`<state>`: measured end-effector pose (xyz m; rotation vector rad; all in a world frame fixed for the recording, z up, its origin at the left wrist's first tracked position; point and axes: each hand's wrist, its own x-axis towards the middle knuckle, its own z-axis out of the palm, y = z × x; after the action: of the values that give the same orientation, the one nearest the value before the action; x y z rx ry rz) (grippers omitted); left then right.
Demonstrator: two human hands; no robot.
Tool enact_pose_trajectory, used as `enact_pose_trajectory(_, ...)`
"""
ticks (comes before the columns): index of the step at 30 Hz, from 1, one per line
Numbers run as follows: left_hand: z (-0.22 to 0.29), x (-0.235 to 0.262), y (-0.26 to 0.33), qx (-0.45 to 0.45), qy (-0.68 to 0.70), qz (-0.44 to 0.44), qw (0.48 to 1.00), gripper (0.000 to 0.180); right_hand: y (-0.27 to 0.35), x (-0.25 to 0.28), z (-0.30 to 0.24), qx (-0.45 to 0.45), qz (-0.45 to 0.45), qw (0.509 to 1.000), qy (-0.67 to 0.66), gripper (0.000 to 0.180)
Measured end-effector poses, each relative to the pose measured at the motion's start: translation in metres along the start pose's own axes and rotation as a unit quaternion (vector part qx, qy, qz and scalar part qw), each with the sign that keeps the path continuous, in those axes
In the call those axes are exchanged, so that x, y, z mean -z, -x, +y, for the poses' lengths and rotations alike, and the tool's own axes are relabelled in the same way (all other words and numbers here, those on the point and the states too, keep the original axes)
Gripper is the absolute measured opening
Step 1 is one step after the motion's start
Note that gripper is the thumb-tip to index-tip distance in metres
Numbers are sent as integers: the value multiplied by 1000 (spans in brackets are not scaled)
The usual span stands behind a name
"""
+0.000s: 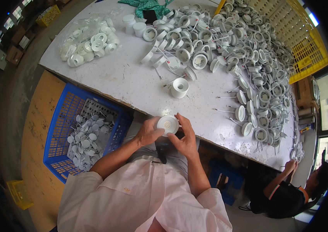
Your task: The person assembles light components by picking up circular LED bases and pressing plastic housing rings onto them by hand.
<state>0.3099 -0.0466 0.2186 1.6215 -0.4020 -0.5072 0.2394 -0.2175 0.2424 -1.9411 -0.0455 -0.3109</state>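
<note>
Head view
Left hand [147, 131]: fingers curled around the left side of a small round white lamp [167, 125], thumb on its rim.
Right hand [184, 136]: closed on the lamp's right side, fingertips over its top edge.
Lamp: held between both hands at the near edge of the white table [129, 83], face up.
On the table: a white cup-shaped part [180, 87] just beyond the hands; a big heap of lamps [245, 50] to the right; a clear bag of parts [88, 40] far left.
Beside the table: a blue crate [61, 127] of white caps at the left; a yellow crate [307, 50] far right.
Other person [287, 189]: seated at the lower right.
</note>
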Motion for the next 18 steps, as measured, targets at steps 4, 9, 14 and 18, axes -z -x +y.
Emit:
enact_pose_trajectory(4,-1,-6,1,-12,-10,10,1000,35,5,-6,18,-52,34,997,-34,34)
enact_pose_trajectory(9,-1,-5,1,-31,-51,26,998,33,4,-17,12,-98,69,990,-79,24)
enact_pose_trajectory(14,9,-5,2,-33,-79,42,995,33,1,-21,10,-98,94,988,-74,22)
enact_pose_trajectory(18,4,-6,1,-37,-75,46,995,32,0,-21,6,-73,109,990,-50,22)
